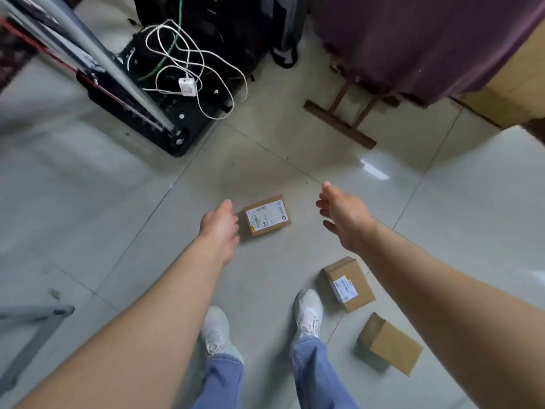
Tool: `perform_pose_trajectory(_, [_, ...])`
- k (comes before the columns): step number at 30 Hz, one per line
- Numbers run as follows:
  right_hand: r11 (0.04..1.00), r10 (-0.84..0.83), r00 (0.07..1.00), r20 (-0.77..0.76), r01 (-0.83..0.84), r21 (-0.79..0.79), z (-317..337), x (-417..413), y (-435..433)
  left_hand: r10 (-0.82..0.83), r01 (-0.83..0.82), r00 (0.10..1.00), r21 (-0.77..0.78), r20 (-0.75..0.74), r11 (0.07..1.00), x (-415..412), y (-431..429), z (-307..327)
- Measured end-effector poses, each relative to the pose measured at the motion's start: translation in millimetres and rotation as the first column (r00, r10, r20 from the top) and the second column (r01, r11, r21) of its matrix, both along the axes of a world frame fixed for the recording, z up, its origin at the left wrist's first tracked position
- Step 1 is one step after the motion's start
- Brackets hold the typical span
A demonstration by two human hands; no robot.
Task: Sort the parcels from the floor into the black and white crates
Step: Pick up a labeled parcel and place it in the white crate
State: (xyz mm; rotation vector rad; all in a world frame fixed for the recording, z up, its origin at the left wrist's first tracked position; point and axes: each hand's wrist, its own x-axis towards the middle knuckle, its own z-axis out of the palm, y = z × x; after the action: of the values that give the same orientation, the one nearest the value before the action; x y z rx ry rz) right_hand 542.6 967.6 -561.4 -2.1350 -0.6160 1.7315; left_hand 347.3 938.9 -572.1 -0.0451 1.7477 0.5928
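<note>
The black crate at the floor's far left holds a tangled white charger cable. Left hand and right hand hover empty and loose-fingered, flanking a labelled parcel. The left fingertips are hidden.

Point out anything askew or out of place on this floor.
The far parcel, near parcel and plain parcel lie scattered at different angles. A white charger cable sprawls tangled over the black equipment.

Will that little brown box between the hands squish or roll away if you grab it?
Probably not. The box looks like stiff cardboard with crisp edges, so it should keep its shape. It lies flat, so rolling seems unlikely. The glossy floor might let it slide if nudged.
</note>
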Motion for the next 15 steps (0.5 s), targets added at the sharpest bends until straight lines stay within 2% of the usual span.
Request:
perform_pose_trajectory(6, [0.988,0.136,0.988,0.079,-0.129,-0.081,-139,-17,5,0.018,-0.022,0.999,-0.091,-0.050,0.996,-9,-2,-138])
perform_pose_trajectory(10, [0.979,0.186,0.979,0.079,-0.178,-0.100,-224,-29,6,0.017,-0.023,0.998,-0.114,-0.056,0.993,-14,-1,-227])
perform_pose_trajectory(12, [0.974,0.214,0.970,0.112,-0.204,-0.095,-259,-39,8,0.017,-0.024,0.998,-0.126,-0.057,0.992,-15,0,-260])
perform_pose_trajectory(15, [0.970,0.240,0.967,0.082,-0.235,-0.068,-303,-51,11,-0.007,0.002,0.999,-0.113,-0.046,0.994,-13,2,-298])
